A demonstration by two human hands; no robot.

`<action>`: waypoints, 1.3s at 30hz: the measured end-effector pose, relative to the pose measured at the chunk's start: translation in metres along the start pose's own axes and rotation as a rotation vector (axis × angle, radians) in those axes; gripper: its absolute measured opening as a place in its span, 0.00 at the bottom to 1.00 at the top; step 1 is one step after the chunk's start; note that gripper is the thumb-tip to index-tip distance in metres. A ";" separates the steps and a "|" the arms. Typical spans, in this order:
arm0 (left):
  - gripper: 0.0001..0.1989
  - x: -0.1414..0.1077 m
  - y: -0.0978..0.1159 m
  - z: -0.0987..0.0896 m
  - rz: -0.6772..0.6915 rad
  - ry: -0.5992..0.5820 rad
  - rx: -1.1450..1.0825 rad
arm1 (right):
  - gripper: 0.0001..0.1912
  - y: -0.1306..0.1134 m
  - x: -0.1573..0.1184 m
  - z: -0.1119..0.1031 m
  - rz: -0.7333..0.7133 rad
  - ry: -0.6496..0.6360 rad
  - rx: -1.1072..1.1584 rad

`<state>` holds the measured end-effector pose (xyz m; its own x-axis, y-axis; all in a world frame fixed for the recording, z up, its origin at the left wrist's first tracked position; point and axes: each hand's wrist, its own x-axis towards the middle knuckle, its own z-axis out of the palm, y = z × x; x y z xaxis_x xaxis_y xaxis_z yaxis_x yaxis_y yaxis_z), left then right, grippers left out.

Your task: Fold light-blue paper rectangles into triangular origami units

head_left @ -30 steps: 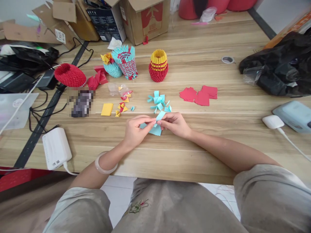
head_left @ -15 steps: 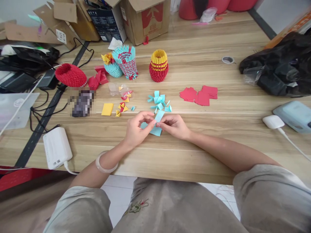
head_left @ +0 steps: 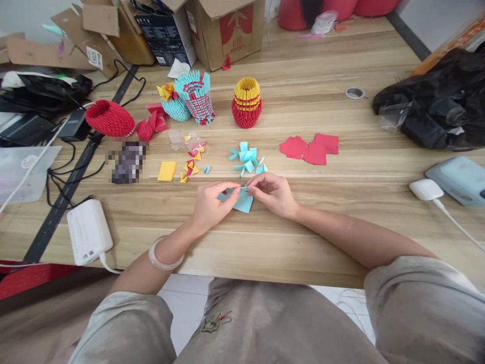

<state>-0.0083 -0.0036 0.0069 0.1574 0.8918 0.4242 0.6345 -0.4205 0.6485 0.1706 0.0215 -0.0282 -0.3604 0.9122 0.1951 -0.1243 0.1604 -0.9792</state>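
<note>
Both hands meet over the middle of the wooden table, pinching one small light-blue paper strip (head_left: 244, 188) between thumbs and fingers. My left hand (head_left: 213, 203) is closed on its left end, and my right hand (head_left: 273, 194) is closed on its right end. The strip is seen nearly edge-on, so its folds are hard to make out. Right below lie light-blue paper sheets (head_left: 244, 203), partly covered by my left hand. Just beyond my fingers sits a loose heap of folded light-blue paper pieces (head_left: 247, 157).
Red paper pieces (head_left: 315, 151) lie at right, a yellow paper stack (head_left: 167, 171) and small folded triangles (head_left: 191, 167) at left. Farther back stand a red-yellow paper vase (head_left: 246, 103), a blue-red one (head_left: 197, 98) and a red one (head_left: 109, 118). A white power bank (head_left: 90, 231) rests front left.
The blue strip, upright and slanting between my fingers before, now shows only as a thin edge. My right hand has shifted slightly up and its fingers have changed position.
</note>
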 end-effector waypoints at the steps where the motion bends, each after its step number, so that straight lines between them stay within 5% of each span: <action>1: 0.06 0.000 0.000 0.000 0.007 0.012 0.027 | 0.12 0.000 -0.001 0.000 0.008 -0.011 0.006; 9: 0.06 0.001 -0.003 0.001 0.042 0.030 0.049 | 0.11 -0.004 0.000 -0.001 -0.118 -0.061 -0.026; 18: 0.05 0.002 -0.002 0.001 0.219 0.044 0.004 | 0.08 -0.002 0.005 0.000 0.055 -0.062 0.283; 27: 0.06 0.002 0.000 0.001 0.108 0.005 -0.100 | 0.05 -0.003 0.005 -0.001 0.040 -0.110 0.264; 32: 0.09 0.002 0.000 -0.002 -0.053 -0.040 -0.225 | 0.05 -0.003 0.007 -0.002 0.021 0.007 0.282; 39: 0.04 0.002 0.002 -0.001 0.081 0.027 -0.132 | 0.03 0.000 0.008 -0.003 -0.046 0.051 0.276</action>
<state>-0.0076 -0.0027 0.0094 0.1829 0.8501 0.4939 0.5153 -0.5107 0.6882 0.1705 0.0298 -0.0267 -0.3025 0.9251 0.2295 -0.3890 0.1000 -0.9158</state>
